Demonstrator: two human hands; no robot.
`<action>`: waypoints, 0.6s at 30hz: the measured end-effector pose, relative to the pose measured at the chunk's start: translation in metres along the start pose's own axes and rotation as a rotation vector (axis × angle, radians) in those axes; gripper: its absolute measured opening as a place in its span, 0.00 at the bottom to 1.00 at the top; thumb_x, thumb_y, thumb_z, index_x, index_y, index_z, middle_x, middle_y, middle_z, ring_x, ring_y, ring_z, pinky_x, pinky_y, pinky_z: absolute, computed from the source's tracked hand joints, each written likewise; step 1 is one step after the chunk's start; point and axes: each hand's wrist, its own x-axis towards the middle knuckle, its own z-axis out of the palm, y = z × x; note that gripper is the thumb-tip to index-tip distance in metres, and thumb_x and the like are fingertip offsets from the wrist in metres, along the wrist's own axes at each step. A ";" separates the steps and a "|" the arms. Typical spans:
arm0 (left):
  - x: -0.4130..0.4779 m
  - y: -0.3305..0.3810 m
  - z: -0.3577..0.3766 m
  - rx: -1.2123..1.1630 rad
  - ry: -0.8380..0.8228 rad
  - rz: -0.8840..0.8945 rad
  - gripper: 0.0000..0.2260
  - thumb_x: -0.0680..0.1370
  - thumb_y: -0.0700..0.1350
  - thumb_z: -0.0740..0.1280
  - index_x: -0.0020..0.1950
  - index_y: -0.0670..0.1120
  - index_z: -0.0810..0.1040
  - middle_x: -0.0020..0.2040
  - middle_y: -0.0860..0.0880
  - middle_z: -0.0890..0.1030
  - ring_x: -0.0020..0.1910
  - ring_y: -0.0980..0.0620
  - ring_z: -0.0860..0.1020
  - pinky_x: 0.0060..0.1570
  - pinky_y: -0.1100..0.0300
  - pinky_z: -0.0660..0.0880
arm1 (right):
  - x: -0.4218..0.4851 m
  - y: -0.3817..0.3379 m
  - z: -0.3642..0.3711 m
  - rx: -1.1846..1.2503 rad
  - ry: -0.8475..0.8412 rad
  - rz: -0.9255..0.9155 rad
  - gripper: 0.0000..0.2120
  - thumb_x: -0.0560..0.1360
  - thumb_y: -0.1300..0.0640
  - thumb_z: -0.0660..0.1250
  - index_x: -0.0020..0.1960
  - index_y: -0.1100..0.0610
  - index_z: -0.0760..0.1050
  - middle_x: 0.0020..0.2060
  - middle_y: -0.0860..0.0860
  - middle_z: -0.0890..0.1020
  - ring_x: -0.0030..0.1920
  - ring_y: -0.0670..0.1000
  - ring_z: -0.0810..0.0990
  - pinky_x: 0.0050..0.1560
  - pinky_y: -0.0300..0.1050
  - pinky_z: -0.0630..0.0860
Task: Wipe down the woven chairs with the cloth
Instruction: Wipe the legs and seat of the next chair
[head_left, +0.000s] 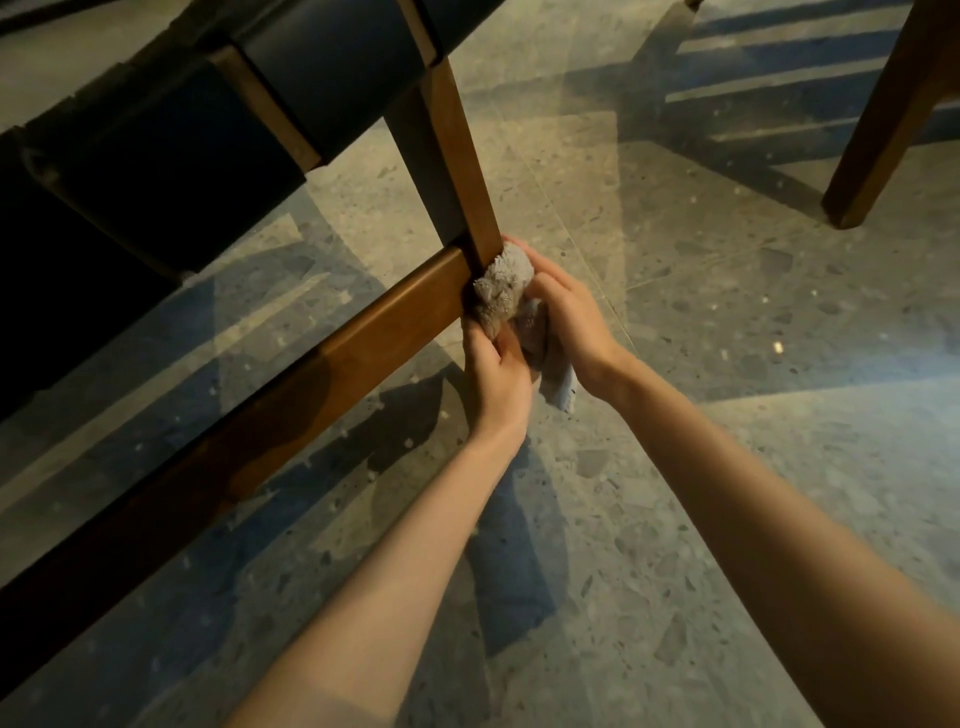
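Head view, at frame centre: gripping a bunched grey cloth (501, 291) with the left hand (496, 374), fingers curled round its lower fold, and cupping it with the right hand (566, 317), fingers together, bent over it. Pressing it against the joint of leg (457, 156) and lower rail (337, 353) of the woven chair (156, 156), upper left.

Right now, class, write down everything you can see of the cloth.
The cloth is grey and fluffy, like microfibre, and is bunched into a wad. It presses against the wooden leg just where the rail joins it. The left hand grips it from below, and the right hand cups it from the side. A flatter tail hangs down between the wrists.
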 end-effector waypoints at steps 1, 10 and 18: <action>0.001 0.000 -0.001 -0.002 -0.016 -0.004 0.23 0.82 0.40 0.56 0.76 0.50 0.57 0.71 0.48 0.69 0.67 0.55 0.68 0.65 0.58 0.66 | 0.001 -0.002 0.003 0.006 0.007 0.000 0.20 0.81 0.60 0.53 0.71 0.50 0.68 0.69 0.48 0.71 0.65 0.45 0.71 0.63 0.37 0.70; 0.002 -0.019 -0.006 0.168 -0.154 -0.203 0.21 0.83 0.41 0.53 0.77 0.50 0.57 0.71 0.47 0.68 0.71 0.49 0.66 0.67 0.56 0.63 | -0.013 0.027 0.007 0.008 0.024 0.122 0.17 0.82 0.46 0.51 0.67 0.42 0.70 0.57 0.37 0.76 0.53 0.30 0.74 0.48 0.26 0.69; -0.016 -0.011 -0.011 0.165 -0.048 -0.362 0.12 0.81 0.45 0.60 0.62 0.44 0.76 0.57 0.46 0.79 0.58 0.50 0.76 0.52 0.60 0.71 | -0.035 0.027 0.005 -0.035 0.239 0.063 0.14 0.78 0.57 0.63 0.64 0.53 0.74 0.53 0.43 0.79 0.53 0.39 0.77 0.48 0.30 0.74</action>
